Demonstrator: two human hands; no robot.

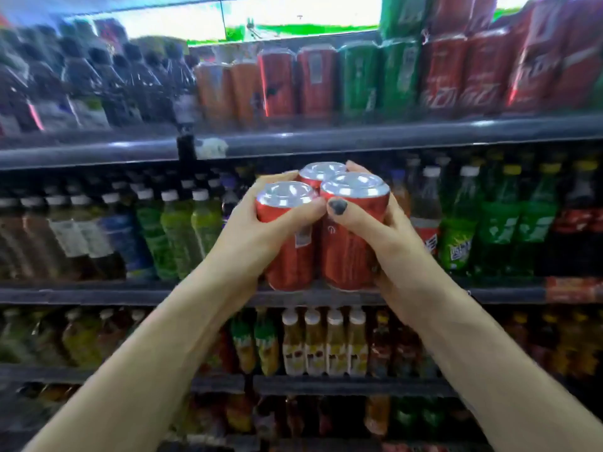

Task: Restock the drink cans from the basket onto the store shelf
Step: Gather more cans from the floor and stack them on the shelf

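Both hands, left (261, 230) and right (375, 230), gripped between them three red aluminium drink cans (346, 236), pressed together before the dark store shelf (359, 135).

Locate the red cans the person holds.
Head view, centre: three red cans clustered between the left hand and right hand, before the bottle shelf.

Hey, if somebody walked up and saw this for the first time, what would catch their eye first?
Dead centre, a cluster of three red cans with silver tops is held up in front of the shelves, the left hand gripping one side and the right hand the other. Above them, the top shelf carries a row of orange, red and green cans. Bottled drinks fill the shelves around and below.
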